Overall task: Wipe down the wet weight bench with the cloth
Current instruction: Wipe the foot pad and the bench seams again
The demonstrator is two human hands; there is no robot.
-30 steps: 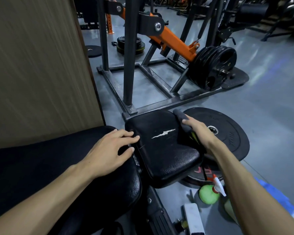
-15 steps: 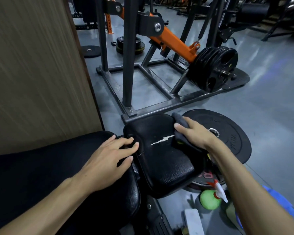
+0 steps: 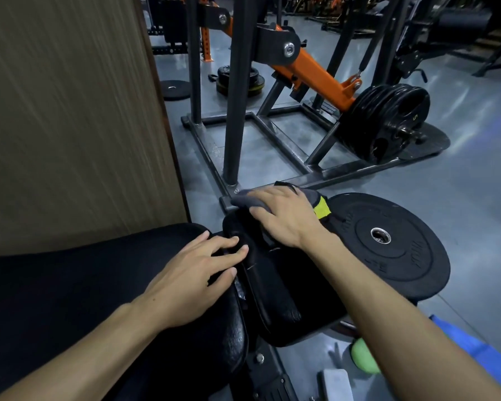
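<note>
While my right hand (image 3: 284, 217) lies spread with flattened fingers on the grey cloth (image 3: 245, 199), pressing it onto the far end of the small seat pad (image 3: 289, 302) just above the middle of the frame, my left hand (image 3: 197, 273) rests open and empty at the gap where that pad meets the long back pad (image 3: 70, 299) filling the lower left. A yellow tag (image 3: 322, 209) on the cloth peeks out by my right wrist. I judge the wipe to be partway along: the cloth sits at the seat's top edge, and I cannot tell from the sheen which parts of the bench are already dry, so the near half of the seat and the whole back pad may still need passes. A green spray bottle (image 3: 363, 358) stands on the floor at the lower right, mostly hidden behind my forearm. As for writing, the big weight plate (image 3: 402, 256) lying flat at centre right has raised lettering too faint to read, and one of the racked plates (image 3: 388, 120) at upper right shows what looks like a 5.
</note>
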